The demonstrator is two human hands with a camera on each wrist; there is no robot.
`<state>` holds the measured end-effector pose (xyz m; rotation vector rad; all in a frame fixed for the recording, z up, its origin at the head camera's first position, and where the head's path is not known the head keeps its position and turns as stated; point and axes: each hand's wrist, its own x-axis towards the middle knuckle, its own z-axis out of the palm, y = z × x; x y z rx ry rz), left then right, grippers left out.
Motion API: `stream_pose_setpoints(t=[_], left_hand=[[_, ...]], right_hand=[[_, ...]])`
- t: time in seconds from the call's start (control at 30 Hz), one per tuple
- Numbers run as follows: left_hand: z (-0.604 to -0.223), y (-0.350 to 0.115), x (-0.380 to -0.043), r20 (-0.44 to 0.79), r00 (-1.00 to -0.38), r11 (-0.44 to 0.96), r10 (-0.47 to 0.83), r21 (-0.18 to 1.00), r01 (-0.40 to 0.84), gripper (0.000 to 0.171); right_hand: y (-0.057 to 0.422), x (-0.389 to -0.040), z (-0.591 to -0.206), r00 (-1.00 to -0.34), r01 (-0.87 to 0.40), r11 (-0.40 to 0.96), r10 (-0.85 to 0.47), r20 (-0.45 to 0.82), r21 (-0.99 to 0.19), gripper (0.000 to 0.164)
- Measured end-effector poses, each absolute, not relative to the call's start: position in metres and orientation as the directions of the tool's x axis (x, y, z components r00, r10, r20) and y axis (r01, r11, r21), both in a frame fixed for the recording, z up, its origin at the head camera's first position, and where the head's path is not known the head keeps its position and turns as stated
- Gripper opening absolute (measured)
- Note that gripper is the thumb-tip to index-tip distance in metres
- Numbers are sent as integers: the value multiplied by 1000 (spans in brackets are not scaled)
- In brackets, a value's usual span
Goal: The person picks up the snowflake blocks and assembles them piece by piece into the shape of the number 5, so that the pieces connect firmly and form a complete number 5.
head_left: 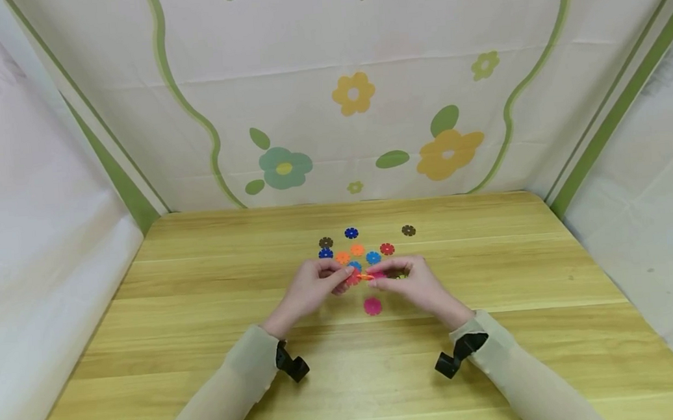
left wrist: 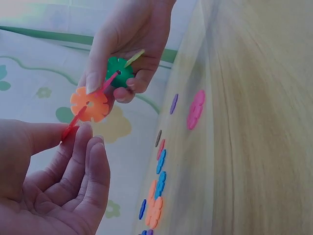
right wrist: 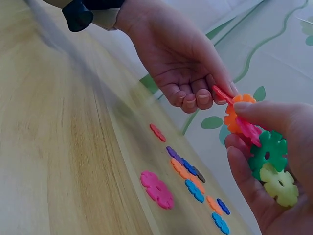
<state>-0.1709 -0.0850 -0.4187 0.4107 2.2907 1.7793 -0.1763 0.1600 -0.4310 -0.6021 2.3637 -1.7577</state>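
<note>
My left hand (head_left: pixel 311 287) pinches a red notched disc (left wrist: pixel 72 121) between thumb and fingertips. The red disc meets the edge of an orange notched disc (left wrist: pixel 97 111); whether it is fully slotted in cannot be told. My right hand (head_left: pixel 417 286) grips a joined chain of flower-shaped discs, its thumb on the orange one. In that chain are a pink disc (right wrist: pixel 249 131), a green disc (right wrist: pixel 271 151) and a pale yellow disc (right wrist: pixel 279 186). Both hands are above the table, close together; the fingers partly hide the chain.
On the wooden table (head_left: pixel 207 375) lie several loose discs: a pink disc (head_left: pixel 372 306) nearest the person, and farther back a red disc (head_left: pixel 387 249), a light blue disc (head_left: pixel 373 257), a dark blue disc (head_left: pixel 351 233) and a brown disc (head_left: pixel 409 230). A printed fabric wall (head_left: pixel 306 114) stands behind.
</note>
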Motion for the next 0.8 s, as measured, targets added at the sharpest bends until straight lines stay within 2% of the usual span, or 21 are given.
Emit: stream_pose_setpoints(t=[0.17,0.33,0.57,0.8], left_hand=[[-419,-86,-172,8,-936,245,351,964,100,31],[-419,-97,-179,17,-957,282,290,954,103,34],[-429,-119,-201,17,-977,471,210,875,117,25],[-437,-138,-212,-41,-986,635,164,769,74,41]], right_hand=[[159,-177,-432,-912,-227,201,-386,136,-953,16],[162,-179,-434,-923,-217,185,-359,140,-958,16],[168,-181,-434,-932,-211,204,-337,134,-956,16],[170,-181,-435,-929,-218,186,-342,145,-958,17]])
